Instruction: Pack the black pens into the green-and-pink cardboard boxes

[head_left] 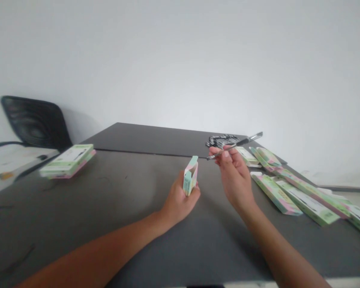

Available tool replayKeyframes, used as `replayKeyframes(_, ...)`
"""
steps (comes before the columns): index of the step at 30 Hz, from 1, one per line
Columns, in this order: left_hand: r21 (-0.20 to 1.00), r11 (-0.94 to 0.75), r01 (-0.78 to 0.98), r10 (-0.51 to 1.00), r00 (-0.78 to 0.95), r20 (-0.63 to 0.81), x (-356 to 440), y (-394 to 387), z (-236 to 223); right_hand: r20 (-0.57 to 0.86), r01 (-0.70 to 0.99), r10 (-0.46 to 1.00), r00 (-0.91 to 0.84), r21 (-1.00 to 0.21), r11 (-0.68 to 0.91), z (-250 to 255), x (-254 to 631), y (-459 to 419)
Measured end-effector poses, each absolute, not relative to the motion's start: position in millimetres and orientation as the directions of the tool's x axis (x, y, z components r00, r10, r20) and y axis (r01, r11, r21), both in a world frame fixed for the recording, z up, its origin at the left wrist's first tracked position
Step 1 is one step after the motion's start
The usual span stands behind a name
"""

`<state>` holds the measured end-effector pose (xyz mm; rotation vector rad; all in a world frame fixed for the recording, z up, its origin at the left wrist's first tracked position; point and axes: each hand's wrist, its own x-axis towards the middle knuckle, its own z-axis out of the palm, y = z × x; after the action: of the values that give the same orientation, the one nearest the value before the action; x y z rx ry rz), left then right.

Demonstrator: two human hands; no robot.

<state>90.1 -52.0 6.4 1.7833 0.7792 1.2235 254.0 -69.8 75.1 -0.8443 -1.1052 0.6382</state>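
My left hand [180, 200] is closed around a small green and pink carton [189, 182], its open end with raised flaps facing up toward me. To the right, my right hand [232, 172] pinches a pen [243, 141] with a clear barrel and a dark grip. The pen slants up to the right, apart from the carton. Behind my right hand lies a pile of similar pens [220, 140] on the far part of the table.
On the dark table [123, 192], flat cartons [309, 200] lie spread at the right, several with open flaps. A short stack of cartons [69, 160] sits at the left. Beyond it stands a black mesh chair [36, 122]. A pale wall [180, 60] rises behind the table.
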Motion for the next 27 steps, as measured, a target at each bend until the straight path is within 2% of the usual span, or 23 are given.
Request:
replayKeyframes(9,0.876,-0.482,0.025,0.81,0.395,0.434,88.7,-59.2,13.9,0.611,0.07,0.781,0.131,-0.792,0.607,75.5,232.7,-102.0)
replayKeyframes(14,0.879,-0.477,0.016,0.806,0.408,0.429,88.5,-62.2,15.1,0.656,0.281,0.747,0.104,-0.74,0.611,74.1,240.5,-104.5)
replayKeyframes(20,0.888,-0.46,0.024,0.814,0.41,0.411,88.3,-64.4,12.5,0.713,0.405,0.681,0.165,-0.679,0.613,77.4,246.6,-104.0)
replayKeyframes(27,0.88,-0.475,0.018,0.802,0.421,0.424,86.9,-67.3,13.7,0.808,0.576,0.585,0.077,-0.515,0.635,75.0,248.8,-100.5)
